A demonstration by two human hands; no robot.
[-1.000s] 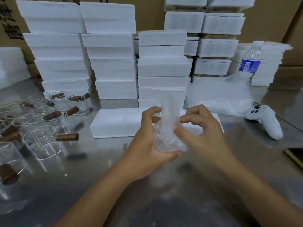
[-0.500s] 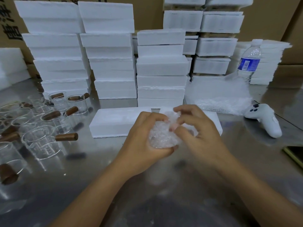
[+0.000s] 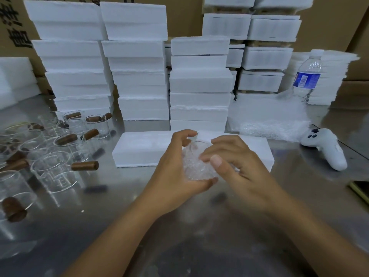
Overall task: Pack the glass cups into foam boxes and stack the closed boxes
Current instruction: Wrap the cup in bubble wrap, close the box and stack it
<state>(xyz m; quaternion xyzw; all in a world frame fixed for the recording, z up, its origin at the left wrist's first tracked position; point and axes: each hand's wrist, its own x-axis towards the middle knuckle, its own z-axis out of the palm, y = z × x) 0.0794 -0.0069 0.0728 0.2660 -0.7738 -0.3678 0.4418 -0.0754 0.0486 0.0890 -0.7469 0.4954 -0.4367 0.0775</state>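
A glass cup wrapped in bubble wrap (image 3: 196, 165) sits in my left hand (image 3: 175, 176), whose fingers and thumb curl round it. My right hand (image 3: 237, 166) presses the wrap against the cup's right side with curled fingers and thumb. Just behind the hands lies a low white foam box (image 3: 143, 148) on the steel table. More glass cups with brown wooden handles (image 3: 54, 168) stand at the left. Stacks of closed foam boxes (image 3: 137, 62) rise at the back.
A pile of bubble wrap sheets (image 3: 267, 120) lies at the back right, with a water bottle (image 3: 307, 76) behind it. A white game controller (image 3: 327, 148) lies on the right. A phone edge (image 3: 359, 190) shows at the far right. Cardboard cartons (image 3: 329, 23) form the backdrop.
The loose upright flap of bubble wrap has been folded down and tucked over the cup. Both hands have closed in around the bundle, now compact.
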